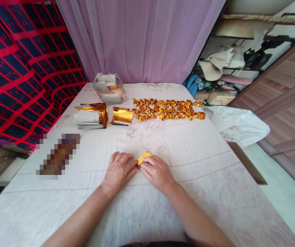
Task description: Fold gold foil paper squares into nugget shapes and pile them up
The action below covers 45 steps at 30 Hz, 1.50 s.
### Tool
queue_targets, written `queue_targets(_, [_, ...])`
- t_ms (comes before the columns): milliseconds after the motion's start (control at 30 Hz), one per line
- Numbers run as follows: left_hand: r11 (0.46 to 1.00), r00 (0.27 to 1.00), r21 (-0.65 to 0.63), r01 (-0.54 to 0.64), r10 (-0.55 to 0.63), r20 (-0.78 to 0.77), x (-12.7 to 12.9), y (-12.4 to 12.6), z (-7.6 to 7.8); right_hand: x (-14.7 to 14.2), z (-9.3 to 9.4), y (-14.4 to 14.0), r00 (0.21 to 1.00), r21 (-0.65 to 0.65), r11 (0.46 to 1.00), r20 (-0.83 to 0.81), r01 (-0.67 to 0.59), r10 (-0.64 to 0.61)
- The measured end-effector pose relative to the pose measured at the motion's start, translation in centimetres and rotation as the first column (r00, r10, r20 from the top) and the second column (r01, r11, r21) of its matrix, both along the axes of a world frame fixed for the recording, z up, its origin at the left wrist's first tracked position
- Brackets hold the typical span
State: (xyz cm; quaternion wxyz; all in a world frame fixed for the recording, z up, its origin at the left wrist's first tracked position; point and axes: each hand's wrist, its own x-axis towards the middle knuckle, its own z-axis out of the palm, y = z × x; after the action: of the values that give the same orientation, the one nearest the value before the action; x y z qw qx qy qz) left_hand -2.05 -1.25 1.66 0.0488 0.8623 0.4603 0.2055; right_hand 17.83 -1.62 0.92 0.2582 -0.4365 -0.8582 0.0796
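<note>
My left hand [118, 171] and my right hand [156, 171] rest side by side on the white cloth-covered table [188, 161], fingertips meeting on a small piece of gold foil paper [143, 157]. Both hands pinch and press it against the cloth; most of the paper is hidden under my fingers. Further back lie several folded gold paper ingots [168, 109] in rows.
A curled gold foil sheet [122, 116] and a stack of foil sheets [91, 116] lie at the back left. A clear plastic bag [109, 88] with more paper sits behind them. A blurred-out object [58, 156] lies left. A white bag [236, 123] hangs off the right edge.
</note>
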Motion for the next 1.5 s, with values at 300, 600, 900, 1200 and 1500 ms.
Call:
queue_targets(300, [1.0, 0.997, -0.02, -0.022, 0.023, 0.068, 0.0, 0.2, 0.1, -0.1, -0.2, -0.1, 0.99, -0.105, 0.988, -0.065, 0.116, -0.123])
queue_targets(600, [0.998, 0.994, -0.055, -0.029, 0.034, 0.103, 0.2, 0.3, -0.1, -0.3, -0.1, 0.1, 0.981, -0.114, 0.98, -0.084, 0.166, -0.176])
queue_targets(900, [0.993, 0.992, -0.109, -0.04, 0.052, 0.116, 0.4, 0.3, 0.2, -0.8, -0.2, 0.5, 0.965, -0.124, 0.959, -0.028, 0.254, -0.259])
queue_targets(1200, [0.984, 0.989, -0.138, -0.114, 0.126, 0.078, 1.0, 0.3, 0.1, -0.9, -0.1, 0.6, 0.956, -0.126, 0.95, -0.03, 0.287, -0.292])
queue_targets(1500, [0.984, 0.988, -0.12, -0.131, 0.139, 0.064, 1.2, 0.3, -0.1, -1.0, -0.2, 0.6, 0.953, -0.12, 0.947, -0.03, 0.297, -0.302])
